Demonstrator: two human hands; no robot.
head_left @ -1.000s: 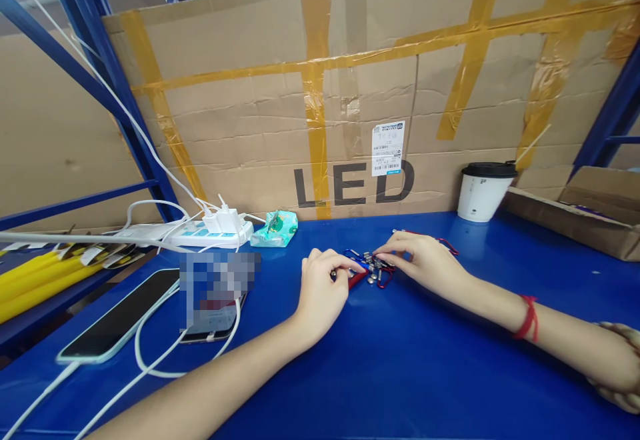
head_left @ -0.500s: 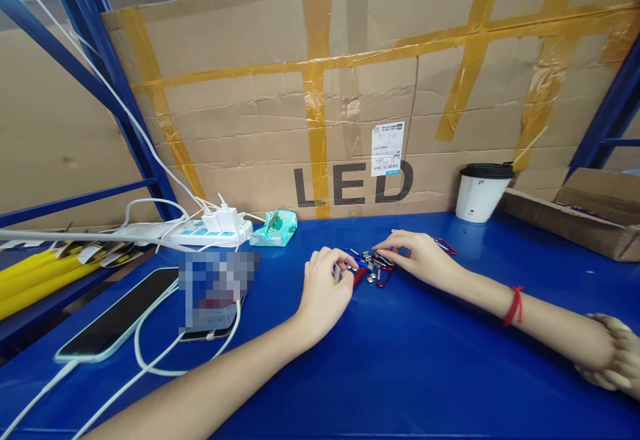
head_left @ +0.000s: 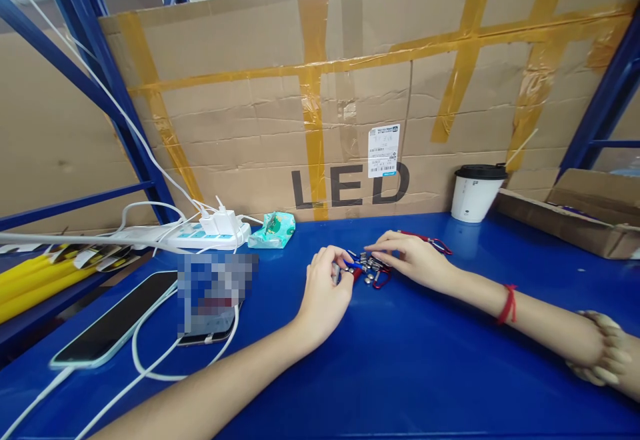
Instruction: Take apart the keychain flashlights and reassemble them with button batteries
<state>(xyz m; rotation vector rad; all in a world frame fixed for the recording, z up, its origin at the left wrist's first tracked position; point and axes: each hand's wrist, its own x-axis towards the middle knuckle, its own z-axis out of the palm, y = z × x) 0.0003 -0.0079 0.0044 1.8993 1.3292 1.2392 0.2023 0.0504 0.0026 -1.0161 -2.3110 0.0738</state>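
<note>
A small heap of red and blue carabiner clips with silver metal parts [head_left: 373,270] lies on the blue table top [head_left: 410,367], between my two hands. My left hand [head_left: 325,290] is curled at the heap's left side, its fingers pinched on a small silver and blue piece. My right hand [head_left: 407,257] rests over the heap's right side, fingers bent down and touching the clips. One red clip [head_left: 434,243] sticks out behind my right hand. A red string is tied round my right wrist.
A taped cardboard sheet marked LED [head_left: 350,107] stands along the back. A white paper cup with a dark lid [head_left: 473,191] and an open carton [head_left: 575,217] are at the right. At the left lie a power strip [head_left: 185,233], a tissue pack [head_left: 273,229], two phones [head_left: 107,323] and white cables.
Both hands have shifted slightly left and closer together over the clips. My right forearm has drawn in, and the view has turned a little.
</note>
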